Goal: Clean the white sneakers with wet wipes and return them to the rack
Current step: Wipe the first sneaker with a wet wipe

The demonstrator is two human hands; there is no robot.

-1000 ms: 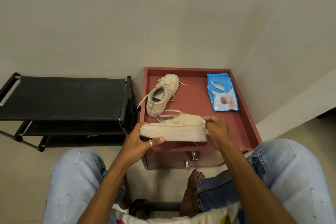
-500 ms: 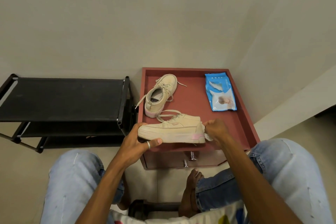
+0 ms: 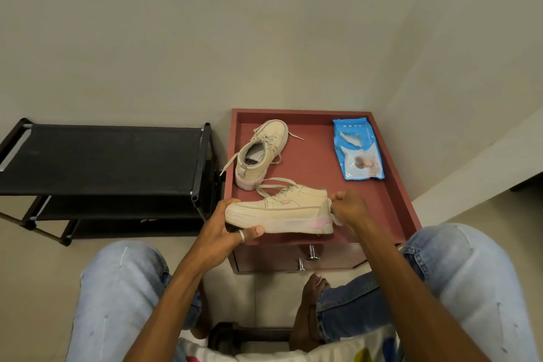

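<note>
Left hand [image 3: 223, 229] around sneaker [image 3: 282, 211] (right hand [image 3: 349, 206] fisted on wipe [image 3: 336, 219]) above red cabinet [image 3: 390, 200], beige walls [image 3: 205, 38]

At centre frame I see the right hand [image 3: 349, 209] has slid off the top of the sneaker [image 3: 279, 211] heel and down its back, the wipe [image 3: 337, 220] now peeking out beneath.

home entryway corner, shoe rack [image 3: 102, 156], red bedside cab. [image 3: 311, 173], plain walls
</note>
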